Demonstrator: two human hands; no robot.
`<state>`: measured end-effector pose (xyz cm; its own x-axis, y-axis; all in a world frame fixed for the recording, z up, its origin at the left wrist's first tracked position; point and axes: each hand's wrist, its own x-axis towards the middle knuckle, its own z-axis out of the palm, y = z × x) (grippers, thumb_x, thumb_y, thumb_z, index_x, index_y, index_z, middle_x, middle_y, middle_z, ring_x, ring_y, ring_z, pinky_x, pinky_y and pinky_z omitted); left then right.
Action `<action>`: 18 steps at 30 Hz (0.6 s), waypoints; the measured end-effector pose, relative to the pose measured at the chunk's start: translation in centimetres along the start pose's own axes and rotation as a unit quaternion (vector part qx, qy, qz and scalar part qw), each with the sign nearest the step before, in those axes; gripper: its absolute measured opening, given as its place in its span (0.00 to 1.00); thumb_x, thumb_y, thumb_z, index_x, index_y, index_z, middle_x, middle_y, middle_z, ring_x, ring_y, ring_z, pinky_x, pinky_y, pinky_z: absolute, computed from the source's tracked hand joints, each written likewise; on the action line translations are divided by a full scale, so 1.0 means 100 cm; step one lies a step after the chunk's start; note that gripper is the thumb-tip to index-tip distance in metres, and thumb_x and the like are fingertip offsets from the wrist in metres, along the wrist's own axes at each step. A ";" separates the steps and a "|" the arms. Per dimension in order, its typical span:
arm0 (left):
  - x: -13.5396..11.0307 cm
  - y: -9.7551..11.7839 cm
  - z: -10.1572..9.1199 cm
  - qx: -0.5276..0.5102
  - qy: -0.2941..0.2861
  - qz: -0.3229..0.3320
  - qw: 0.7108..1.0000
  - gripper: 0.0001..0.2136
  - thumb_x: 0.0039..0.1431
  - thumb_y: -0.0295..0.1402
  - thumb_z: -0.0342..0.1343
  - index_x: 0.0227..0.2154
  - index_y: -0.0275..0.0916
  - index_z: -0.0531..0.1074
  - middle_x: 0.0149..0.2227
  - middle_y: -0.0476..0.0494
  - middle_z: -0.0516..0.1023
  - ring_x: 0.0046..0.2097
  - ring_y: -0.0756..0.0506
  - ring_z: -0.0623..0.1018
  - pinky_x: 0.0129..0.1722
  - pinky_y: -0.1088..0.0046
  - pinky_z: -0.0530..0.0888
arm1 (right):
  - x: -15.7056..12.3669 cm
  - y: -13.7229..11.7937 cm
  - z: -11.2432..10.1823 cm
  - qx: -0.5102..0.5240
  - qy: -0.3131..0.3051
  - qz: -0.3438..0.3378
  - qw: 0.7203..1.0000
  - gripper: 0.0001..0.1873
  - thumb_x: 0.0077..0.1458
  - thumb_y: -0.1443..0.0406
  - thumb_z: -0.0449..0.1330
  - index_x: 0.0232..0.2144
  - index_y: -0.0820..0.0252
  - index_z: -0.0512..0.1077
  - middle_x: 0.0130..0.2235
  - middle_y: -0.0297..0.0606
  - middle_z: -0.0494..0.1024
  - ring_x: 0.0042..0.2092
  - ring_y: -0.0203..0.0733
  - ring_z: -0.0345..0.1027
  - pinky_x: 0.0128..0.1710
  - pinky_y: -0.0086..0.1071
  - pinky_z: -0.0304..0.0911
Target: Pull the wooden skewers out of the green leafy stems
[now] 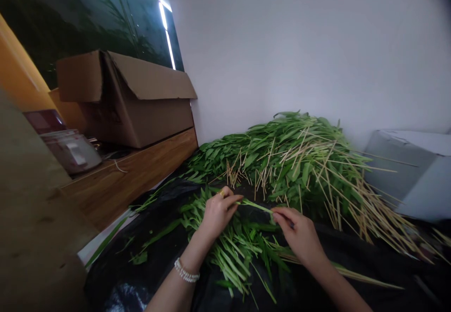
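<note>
A green stem [257,205] of what looks like water spinach is stretched between my two hands. My left hand [221,208], with a ring and a white beaded bracelet, pinches its left end between thumb and fingers. The other end is in the closed fingertips of my right hand [294,227]. Below them lies a small heap of cut greens [232,255], pale stems toward me, on a black plastic sheet [158,265]. Loose leaves and a thin bundle of pale stalks [366,276] are scattered around it.
Against the white wall [299,44] rises a large pile of leafy greens [268,138] with long pale stems. A white box [416,171] stands at right. At left, a cardboard box [151,119] and a plastic tub [72,150] sit on a wooden ledge [141,166].
</note>
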<state>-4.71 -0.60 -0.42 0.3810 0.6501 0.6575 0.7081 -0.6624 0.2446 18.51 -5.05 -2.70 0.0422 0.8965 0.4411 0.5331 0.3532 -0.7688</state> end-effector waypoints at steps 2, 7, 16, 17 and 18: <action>0.000 0.000 0.000 0.024 -0.037 0.011 0.999 0.11 0.59 0.27 0.53 0.42 0.44 0.75 0.35 0.47 0.72 0.36 0.49 0.74 0.35 0.76 0.70 | 0.000 -0.001 0.000 -0.016 -0.001 -0.023 1.000 0.13 0.54 0.58 0.53 0.32 0.55 0.76 0.36 0.38 0.79 0.39 0.44 0.72 0.40 0.35 0.65; 0.000 0.002 0.001 0.082 -0.077 0.024 0.993 0.09 0.57 0.27 0.54 0.40 0.43 0.74 0.37 0.47 0.74 0.36 0.49 0.75 0.35 0.75 0.70 | 0.000 -0.001 0.000 -0.001 -0.001 -0.015 1.000 0.14 0.56 0.58 0.52 0.33 0.56 0.75 0.35 0.38 0.79 0.37 0.43 0.72 0.38 0.34 0.65; 0.003 0.011 0.006 0.037 -0.016 -0.029 0.999 0.05 0.54 0.27 0.53 0.32 0.40 0.73 0.34 0.46 0.72 0.35 0.48 0.74 0.36 0.74 0.70 | 0.000 -0.006 0.004 0.080 -0.041 0.085 0.992 0.16 0.52 0.55 0.55 0.32 0.58 0.76 0.26 0.37 0.78 0.30 0.42 0.72 0.33 0.34 0.65; 0.004 0.013 0.007 0.010 0.013 -0.048 0.999 0.05 0.54 0.26 0.53 0.31 0.40 0.73 0.32 0.46 0.72 0.35 0.48 0.74 0.36 0.73 0.70 | 0.000 -0.008 0.007 0.109 -0.051 0.103 0.987 0.16 0.50 0.54 0.56 0.31 0.58 0.76 0.25 0.37 0.78 0.28 0.42 0.71 0.32 0.33 0.65; 0.005 0.014 0.007 -0.016 0.042 -0.065 0.997 0.05 0.53 0.26 0.53 0.30 0.39 0.73 0.31 0.47 0.71 0.35 0.48 0.73 0.36 0.73 0.70 | 0.001 -0.009 0.008 0.142 -0.060 0.119 0.981 0.17 0.49 0.52 0.57 0.30 0.59 0.76 0.23 0.37 0.77 0.27 0.41 0.70 0.30 0.33 0.65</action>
<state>-3.11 -0.91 -0.23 0.2354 0.6990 0.6753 0.7284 -0.5869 0.3536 17.30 -5.10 -2.35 0.0274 0.9816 0.1891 0.2635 0.1754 -0.9486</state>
